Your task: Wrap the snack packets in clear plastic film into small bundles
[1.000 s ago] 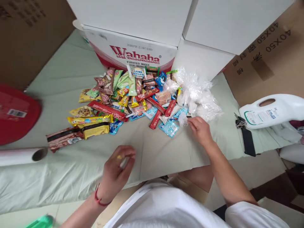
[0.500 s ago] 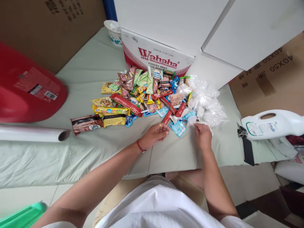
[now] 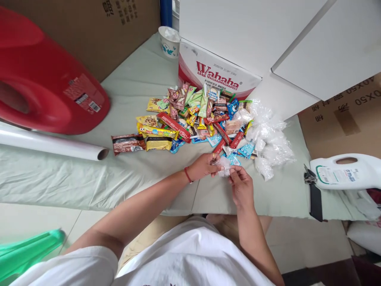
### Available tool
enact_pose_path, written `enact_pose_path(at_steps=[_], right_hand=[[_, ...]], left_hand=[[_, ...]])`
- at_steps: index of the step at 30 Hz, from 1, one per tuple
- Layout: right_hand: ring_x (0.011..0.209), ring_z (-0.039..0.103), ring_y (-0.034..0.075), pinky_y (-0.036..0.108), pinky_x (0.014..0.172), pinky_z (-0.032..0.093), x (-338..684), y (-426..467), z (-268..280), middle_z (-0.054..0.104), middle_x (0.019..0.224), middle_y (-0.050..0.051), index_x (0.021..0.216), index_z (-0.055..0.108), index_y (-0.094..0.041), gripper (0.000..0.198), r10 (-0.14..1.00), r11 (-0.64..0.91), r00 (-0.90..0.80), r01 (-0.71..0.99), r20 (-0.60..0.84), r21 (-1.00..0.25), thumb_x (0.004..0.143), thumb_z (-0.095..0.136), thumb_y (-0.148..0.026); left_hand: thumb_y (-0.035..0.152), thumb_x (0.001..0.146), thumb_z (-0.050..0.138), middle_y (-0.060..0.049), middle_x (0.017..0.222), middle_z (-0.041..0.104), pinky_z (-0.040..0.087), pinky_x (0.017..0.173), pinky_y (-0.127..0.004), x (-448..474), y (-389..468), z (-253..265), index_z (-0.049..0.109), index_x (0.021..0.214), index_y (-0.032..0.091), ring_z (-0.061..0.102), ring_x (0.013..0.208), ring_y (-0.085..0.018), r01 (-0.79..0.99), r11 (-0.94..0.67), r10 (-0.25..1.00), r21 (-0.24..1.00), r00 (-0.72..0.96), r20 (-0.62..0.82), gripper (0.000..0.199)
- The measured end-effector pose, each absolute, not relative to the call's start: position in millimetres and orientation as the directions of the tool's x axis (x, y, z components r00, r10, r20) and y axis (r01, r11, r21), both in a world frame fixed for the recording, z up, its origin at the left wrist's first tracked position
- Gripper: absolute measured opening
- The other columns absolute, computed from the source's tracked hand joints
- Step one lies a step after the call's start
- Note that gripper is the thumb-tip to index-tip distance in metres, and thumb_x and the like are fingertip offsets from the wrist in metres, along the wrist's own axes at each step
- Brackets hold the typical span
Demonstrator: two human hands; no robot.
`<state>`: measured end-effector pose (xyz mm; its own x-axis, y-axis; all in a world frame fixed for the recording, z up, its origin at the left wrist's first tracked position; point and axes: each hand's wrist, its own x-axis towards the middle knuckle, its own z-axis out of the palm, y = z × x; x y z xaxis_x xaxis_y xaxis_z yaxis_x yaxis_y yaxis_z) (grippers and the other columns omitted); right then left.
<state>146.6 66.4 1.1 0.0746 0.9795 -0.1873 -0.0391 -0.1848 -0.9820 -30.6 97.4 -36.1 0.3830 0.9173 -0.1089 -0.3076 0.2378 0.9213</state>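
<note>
Between my two hands is a small crumpled clear plastic bag. My left hand, with a red cord on its wrist, pinches the bag's left side. On the other side my right hand grips it with closed fingertips. Just beyond the hands lies a heap of wrapped snacks in brown, green, yellow, red and blue packets. A light blue packet is partly hidden behind the bag. To the right of the heap sits a pile of clear plastic bags.
A red jug and a white roll lie at left. Behind the snacks stands a Wahaha carton, near a paper cup. At right are a white bottle, keys with a black holder and a cardboard box.
My right hand has moved left from the plastic pile with a small bag, meeting my left hand, which now also holds it. The camera view has shifted left.
</note>
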Motion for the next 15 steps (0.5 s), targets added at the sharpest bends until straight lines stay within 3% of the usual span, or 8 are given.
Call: enact_pose_path(at_steps=[4, 9, 11, 13, 15], right_hand=[[0.065, 0.047, 0.01, 0.023, 0.055, 0.039, 158.2, 71.1, 6.9, 0.063, 0.082, -0.002, 0.088, 0.073, -0.022, 0.032, 0.957, -0.182, 0.191, -0.187, -0.218, -0.965, 0.067, 0.09, -0.04], [0.063, 0.045, 0.009, 0.021, 0.053, 0.037, 171.1, 65.0, 0.1, 0.058, 0.079, -0.003, 0.091, 0.07, -0.021, 0.037, 0.946, -0.211, 0.207, -0.186, -0.248, -0.96, 0.069, 0.09, -0.043], [0.067, 0.049, 0.011, 0.023, 0.057, 0.042, 174.7, 62.6, -2.5, 0.06, 0.084, -0.001, 0.096, 0.069, -0.021, 0.036, 0.963, -0.177, 0.204, -0.018, -0.177, -0.984, 0.076, 0.084, -0.048], [0.085, 0.058, 0.017, 0.03, 0.071, 0.051, 175.3, 62.4, -0.5, 0.064, 0.104, 0.006, 0.113, 0.067, -0.022, 0.042, 0.982, -0.021, 0.189, 0.274, 0.032, -0.961, 0.082, 0.079, -0.048], [0.115, 0.057, 0.026, 0.044, 0.093, 0.053, 172.7, 65.2, 6.4, 0.059, 0.133, 0.013, 0.133, 0.061, -0.024, 0.055, 0.949, 0.222, 0.061, 0.566, 0.309, -0.794, 0.084, 0.078, -0.045]], left_hand=[[0.058, 0.067, 0.087, 0.008, 0.058, 0.056, 0.036, 0.047, -0.02, -36.6, 101.5, -30.1, 0.051, 0.081, 0.02, 0.049, 0.049, -0.008, -0.327, 0.24, 0.936, 0.914, 0.328, -0.128, 0.053], [0.066, 0.072, 0.081, 0.008, 0.058, 0.051, 0.033, 0.046, -0.02, -40.6, 103.8, -27.8, 0.053, 0.079, 0.02, 0.046, 0.05, -0.007, -0.371, 0.217, 0.948, 0.903, 0.299, -0.105, 0.054], [0.068, 0.075, 0.078, 0.007, 0.059, 0.049, 0.034, 0.046, -0.02, -41.0, 104.7, -28.6, 0.051, 0.078, 0.02, 0.046, 0.05, -0.007, -0.397, 0.198, 0.959, 0.896, 0.27, -0.092, 0.055], [0.068, 0.074, 0.078, 0.007, 0.06, 0.049, 0.035, 0.047, -0.02, -41.0, 105.4, -29.3, 0.051, 0.078, 0.02, 0.045, 0.051, -0.007, -0.388, 0.18, 0.965, 0.904, 0.249, -0.085, 0.055], [0.068, 0.074, 0.078, 0.007, 0.061, 0.05, 0.035, 0.049, -0.021, -40.6, 105.4, -29.4, 0.053, 0.078, 0.019, 0.044, 0.052, -0.007, -0.345, 0.162, 0.96, 0.925, 0.27, -0.067, 0.055]])
